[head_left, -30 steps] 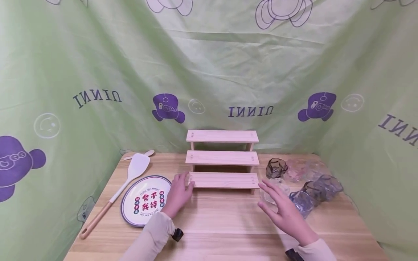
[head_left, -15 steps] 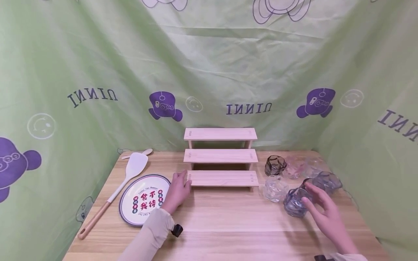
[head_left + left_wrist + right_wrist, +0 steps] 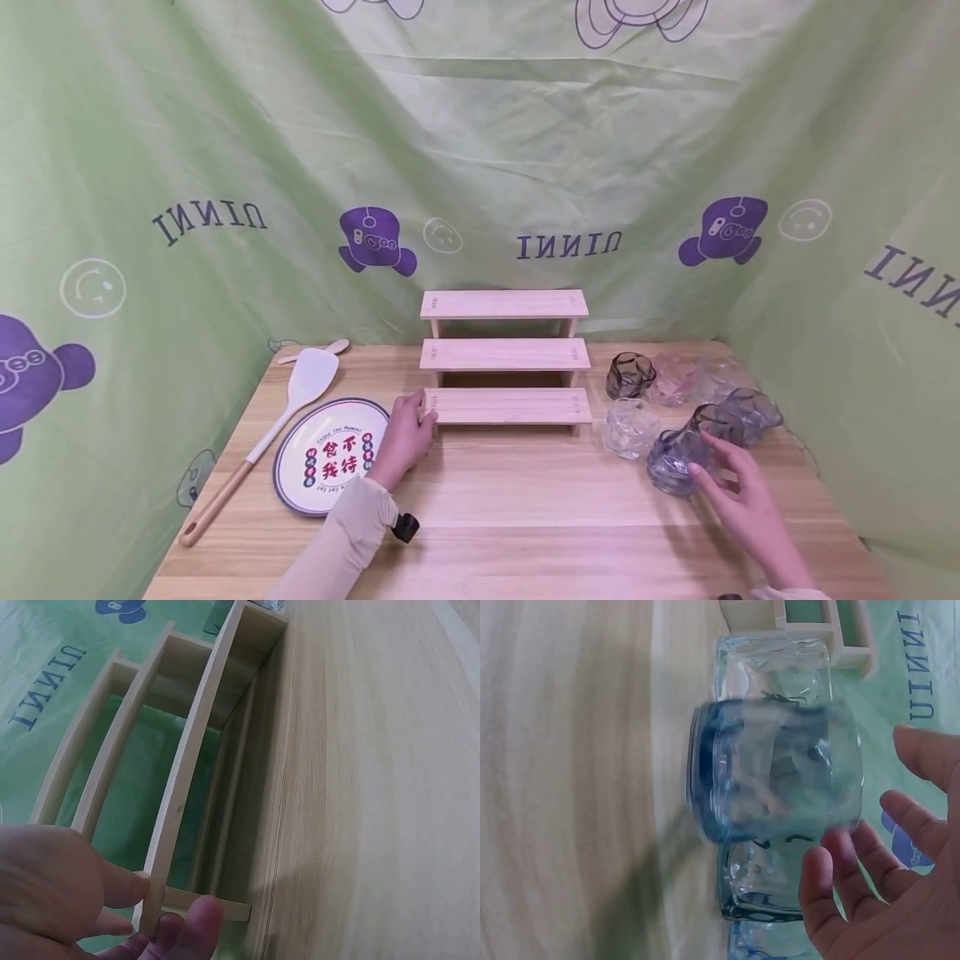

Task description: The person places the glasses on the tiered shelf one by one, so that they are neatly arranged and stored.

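Note:
My left hand (image 3: 405,439) holds the left end of the lowest step of a pale wooden three-step shelf (image 3: 506,406). In the left wrist view, its fingers and thumb (image 3: 201,919) pinch the end of that board (image 3: 184,776). At the right, my right hand (image 3: 750,508) is beside a blue-tinted glass tumbler (image 3: 672,464), with spread, slightly bent fingers. The right wrist view has the blue tumbler (image 3: 780,772) blurred, its rim near the fingertips and the thumb apart from it. Whether a fingertip touches it, I cannot tell.
Around the blue tumbler stand a clear glass (image 3: 630,429), a dark glass (image 3: 630,375), a pink one (image 3: 673,379) and several others. To the left lie an oval plate (image 3: 330,492), a white spatula with a wooden handle (image 3: 311,375) and a small spoon (image 3: 337,346). Green cloth (image 3: 480,150) hangs behind.
My right hand has moved right, from beside the shelf and clear glass to the blue tumbler. My left hand stays at the shelf's left end. The head view has shifted slightly.

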Demonstrator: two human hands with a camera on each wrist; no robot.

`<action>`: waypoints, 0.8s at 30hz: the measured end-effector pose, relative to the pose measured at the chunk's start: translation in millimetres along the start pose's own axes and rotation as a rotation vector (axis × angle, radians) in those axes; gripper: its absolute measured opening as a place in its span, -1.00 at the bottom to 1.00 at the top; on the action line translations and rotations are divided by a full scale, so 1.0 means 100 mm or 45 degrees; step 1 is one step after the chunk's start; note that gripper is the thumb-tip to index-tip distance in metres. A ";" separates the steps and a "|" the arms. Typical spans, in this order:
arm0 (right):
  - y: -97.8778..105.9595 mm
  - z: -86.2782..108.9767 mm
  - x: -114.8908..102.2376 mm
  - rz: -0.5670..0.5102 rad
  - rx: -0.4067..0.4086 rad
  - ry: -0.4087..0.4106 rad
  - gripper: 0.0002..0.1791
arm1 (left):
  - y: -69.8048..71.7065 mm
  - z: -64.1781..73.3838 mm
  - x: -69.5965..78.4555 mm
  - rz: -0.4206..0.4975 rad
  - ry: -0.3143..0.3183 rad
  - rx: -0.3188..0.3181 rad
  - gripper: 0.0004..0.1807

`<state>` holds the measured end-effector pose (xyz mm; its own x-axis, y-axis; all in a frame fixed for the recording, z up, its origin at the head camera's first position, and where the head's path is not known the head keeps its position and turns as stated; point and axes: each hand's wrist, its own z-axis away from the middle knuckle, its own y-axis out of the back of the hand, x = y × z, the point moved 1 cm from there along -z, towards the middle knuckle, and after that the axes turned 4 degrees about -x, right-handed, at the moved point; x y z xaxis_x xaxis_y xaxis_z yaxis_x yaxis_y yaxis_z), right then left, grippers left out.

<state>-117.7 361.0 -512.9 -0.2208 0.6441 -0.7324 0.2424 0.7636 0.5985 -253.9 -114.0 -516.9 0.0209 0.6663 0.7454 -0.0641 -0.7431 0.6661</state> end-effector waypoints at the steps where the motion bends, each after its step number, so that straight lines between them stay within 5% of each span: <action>1: 0.00 0.01 0.01 0.003 -0.007 -0.015 -0.37 | 0.00 0.00 0.00 0.008 -0.002 0.004 -0.37; 13: -0.12 0.04 0.11 -0.107 -0.218 -0.195 0.05 | -0.02 0.03 -0.03 0.136 0.025 -0.018 -0.36; 24: -0.22 0.01 0.14 -0.217 -0.271 -0.248 0.05 | -0.02 0.04 -0.06 0.187 0.013 -0.017 -0.36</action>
<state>-125.0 352.6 -536.6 -0.0518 0.5012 -0.8638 0.0103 0.8652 0.5014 -249.8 -116.3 -522.7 0.0004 0.5513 0.8343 -0.0790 -0.8317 0.5496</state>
